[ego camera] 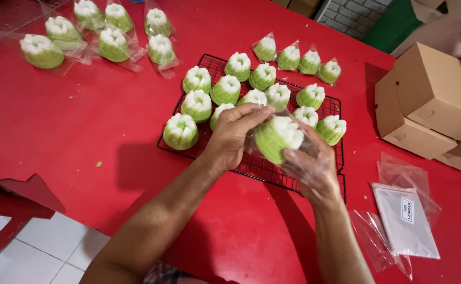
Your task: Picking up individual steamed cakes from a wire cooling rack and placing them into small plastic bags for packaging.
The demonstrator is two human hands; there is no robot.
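Item: green-and-white steamed cake (277, 138), held above the black wire rack (251, 167). Left hand (234, 134) pinches its top; right hand (310, 167), inside a clear plastic bag (306, 144), cups its side. Likely soft, light, crushable; best held gently by the base.

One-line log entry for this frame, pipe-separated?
left hand: pinching clear bag | right hand: inside bag, holding green-white cake | below: black wire rack of unbagged cakes | red table
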